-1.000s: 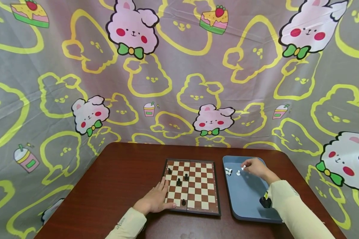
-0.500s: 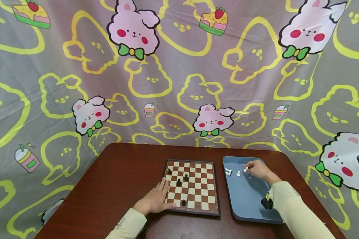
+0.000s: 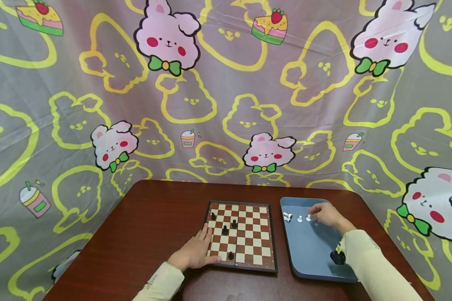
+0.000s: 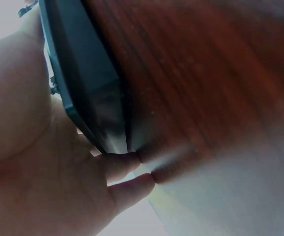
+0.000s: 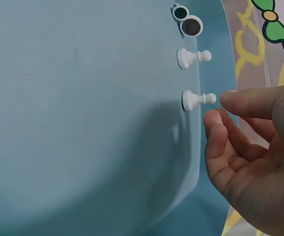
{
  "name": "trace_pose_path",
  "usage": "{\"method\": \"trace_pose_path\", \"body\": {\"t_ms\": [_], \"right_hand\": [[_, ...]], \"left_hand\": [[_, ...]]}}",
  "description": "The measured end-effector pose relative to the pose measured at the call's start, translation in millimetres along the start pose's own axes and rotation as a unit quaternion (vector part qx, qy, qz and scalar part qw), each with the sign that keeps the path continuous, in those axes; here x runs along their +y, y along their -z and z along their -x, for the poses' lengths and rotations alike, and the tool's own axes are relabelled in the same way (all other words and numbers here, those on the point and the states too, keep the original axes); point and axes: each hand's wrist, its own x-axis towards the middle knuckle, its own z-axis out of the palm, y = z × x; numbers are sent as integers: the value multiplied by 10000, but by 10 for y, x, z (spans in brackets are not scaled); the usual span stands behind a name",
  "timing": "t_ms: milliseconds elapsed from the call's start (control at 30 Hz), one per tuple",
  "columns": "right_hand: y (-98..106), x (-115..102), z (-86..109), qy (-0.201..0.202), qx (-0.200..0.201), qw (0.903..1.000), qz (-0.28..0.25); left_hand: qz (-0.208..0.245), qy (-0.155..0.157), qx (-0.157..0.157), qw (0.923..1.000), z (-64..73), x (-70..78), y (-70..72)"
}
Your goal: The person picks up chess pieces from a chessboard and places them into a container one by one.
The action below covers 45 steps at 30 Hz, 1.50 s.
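Observation:
My left hand (image 3: 196, 248) rests along the left edge of a brown-and-cream chessboard (image 3: 254, 234), fingers straight and thumb on the near corner. The left wrist view shows the palm against the board's dark side (image 4: 90, 83). Inside the blue tray on the right, my right hand (image 3: 327, 215) hovers over a white pawn (image 3: 308, 218) that stands upright. In the right wrist view the thumb and fingertips are apart and just clear of that pawn's head (image 5: 211, 98). A second white pawn (image 3: 299, 218) stands beside it. White chess pieces (image 3: 287, 216) lie on their sides at the tray's left wall.
Several black chess pieces (image 3: 225, 229) stand on the board's left half. The blue tray (image 3: 305, 246) sits right of the board on a dark wooden table (image 3: 158, 209). A patterned cloth (image 3: 226, 104) hangs behind the table.
The white pawn that my right hand was pinching now stands on the tray floor beside the other pawn. The fingers have let go of it. My left hand has not moved.

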Motion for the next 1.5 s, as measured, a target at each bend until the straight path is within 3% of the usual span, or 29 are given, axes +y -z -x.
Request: {"method": "trace_pose_path", "body": {"t_ms": [200, 333, 900, 1267, 1500], "right_hand": [[10, -16, 40, -145, -17, 9999, 17], [12, -80, 59, 5, -66, 9999, 95], [-192, -708, 151, 627, -291, 9975, 159], [-487, -1124, 226, 1012, -633, 9926, 204], [-717, -1260, 308, 1522, -1109, 9821, -13]], "left_hand": [[16, -20, -11, 10000, 9, 11, -23], [-16, -69, 35, 10000, 10, 13, -14], [54, -128, 75, 9999, 9, -8, -14], [70, -108, 99, 9999, 10, -1, -5], [77, -92, 119, 9999, 1, 11, -9]]}}
